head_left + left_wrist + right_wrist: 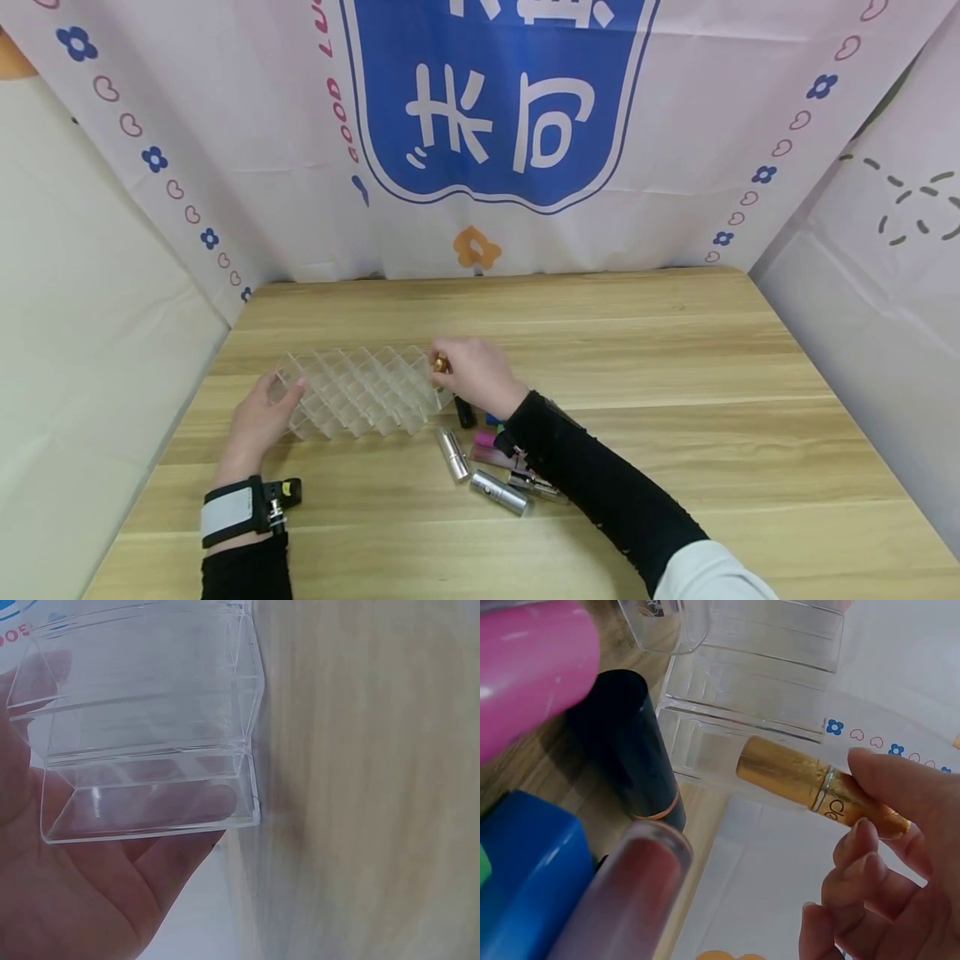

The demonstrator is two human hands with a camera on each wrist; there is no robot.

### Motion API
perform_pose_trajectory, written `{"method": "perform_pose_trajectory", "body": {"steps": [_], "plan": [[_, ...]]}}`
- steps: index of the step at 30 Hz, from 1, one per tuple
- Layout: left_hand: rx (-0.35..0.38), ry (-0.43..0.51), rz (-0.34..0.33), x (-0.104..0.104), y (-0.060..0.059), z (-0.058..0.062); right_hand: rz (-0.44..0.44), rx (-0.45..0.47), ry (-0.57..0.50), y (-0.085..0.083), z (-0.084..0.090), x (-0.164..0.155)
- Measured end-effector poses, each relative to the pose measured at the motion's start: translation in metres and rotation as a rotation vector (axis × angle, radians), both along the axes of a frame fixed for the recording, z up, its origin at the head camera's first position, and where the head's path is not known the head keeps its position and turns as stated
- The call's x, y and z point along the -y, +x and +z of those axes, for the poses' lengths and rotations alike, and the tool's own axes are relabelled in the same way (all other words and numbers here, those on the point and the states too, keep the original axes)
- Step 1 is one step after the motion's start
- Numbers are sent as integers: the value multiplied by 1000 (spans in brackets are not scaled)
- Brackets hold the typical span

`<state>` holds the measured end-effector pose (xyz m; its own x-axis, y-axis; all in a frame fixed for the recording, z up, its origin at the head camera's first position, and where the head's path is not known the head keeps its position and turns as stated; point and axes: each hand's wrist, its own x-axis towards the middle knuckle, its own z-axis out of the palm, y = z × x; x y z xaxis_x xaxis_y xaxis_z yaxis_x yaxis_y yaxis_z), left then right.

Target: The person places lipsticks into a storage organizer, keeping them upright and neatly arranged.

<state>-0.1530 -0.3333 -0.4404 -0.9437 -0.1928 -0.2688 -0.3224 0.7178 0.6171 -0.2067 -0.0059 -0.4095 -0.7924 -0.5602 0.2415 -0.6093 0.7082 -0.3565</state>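
Observation:
A clear lipstick organizer (pixel 360 392) with diamond-shaped compartments stands on the wooden table. My left hand (pixel 258 412) grips its left end, thumb on the near top edge and fingers round the side. In the left wrist view, the fingers show through the clear wall (pixel 150 802). My right hand (pixel 483 375) is over the organizer's right end. Between thumb and fingertips it pinches a gold lipstick tube (pixel 784 772), whose free end points toward the compartments in the right wrist view. A black tube (pixel 626 742) lies close to the organizer's right end.
Several cosmetics lie right of the organizer, partly under my right forearm: silver tubes (pixel 453 455), a pink tube (pixel 532 667), a blue item (pixel 536 877) and a clear tube with reddish contents (pixel 630 892). A printed cloth (pixel 300 208) hangs behind the table (pixel 375 533).

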Motion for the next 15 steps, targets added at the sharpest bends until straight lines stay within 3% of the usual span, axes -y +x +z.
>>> {"method": "perform_pose_trajectory", "body": {"steps": [15], "plan": [[9, -1, -11, 1, -1, -2, 1, 73, 71, 1, -3, 3]]}}
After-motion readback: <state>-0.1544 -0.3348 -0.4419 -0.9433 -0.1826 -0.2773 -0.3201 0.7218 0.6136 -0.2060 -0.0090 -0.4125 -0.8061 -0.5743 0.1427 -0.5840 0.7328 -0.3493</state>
